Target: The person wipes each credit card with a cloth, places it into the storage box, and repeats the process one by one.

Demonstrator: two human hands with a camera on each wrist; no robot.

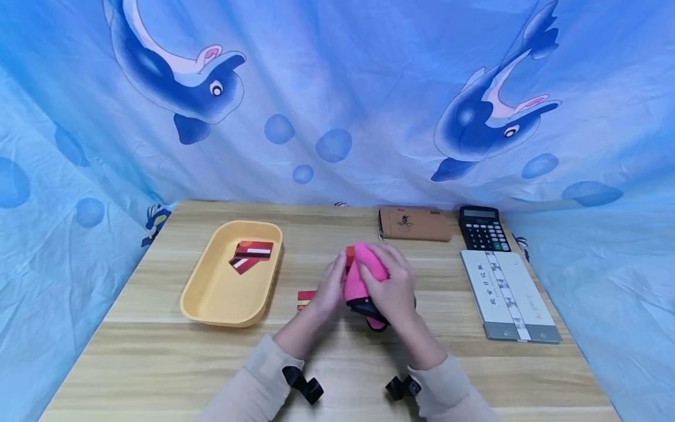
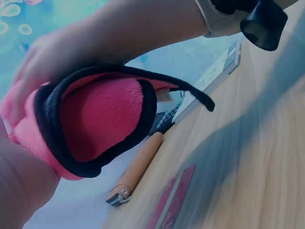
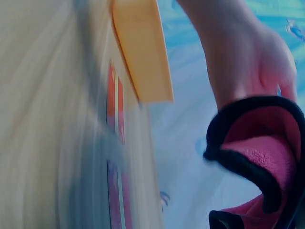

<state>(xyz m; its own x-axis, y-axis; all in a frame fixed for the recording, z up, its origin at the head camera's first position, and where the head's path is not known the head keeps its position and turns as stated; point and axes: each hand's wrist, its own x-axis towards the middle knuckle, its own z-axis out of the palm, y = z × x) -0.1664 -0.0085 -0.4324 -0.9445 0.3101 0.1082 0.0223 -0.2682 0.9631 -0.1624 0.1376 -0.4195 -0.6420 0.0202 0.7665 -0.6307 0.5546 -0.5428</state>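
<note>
In the head view both hands are together over the middle of the table, on a fuzzy pink pouch (image 1: 364, 281) with black trim. My right hand (image 1: 392, 287) grips it from the right, thumb across the pink fabric. From the left, my left hand (image 1: 329, 287) holds its side, and a small red-orange patch (image 1: 350, 252) shows by those fingertips. The pouch's mouth (image 2: 102, 119) gapes toward the left wrist camera, with a black-edged flap (image 2: 190, 93) sticking out. A red card with a pale stripe (image 1: 304, 297) lies on the table, partly behind the left hand.
Left of the hands stands a yellow tray (image 1: 192, 293) with red cards (image 1: 255, 251) in it. A brown wallet (image 1: 422, 225) lies at the back. On the right are a black calculator (image 1: 481, 231) and a white-and-grey booklet (image 1: 477, 287). Blue dolphin-print curtains (image 1: 337, 88) surround the table.
</note>
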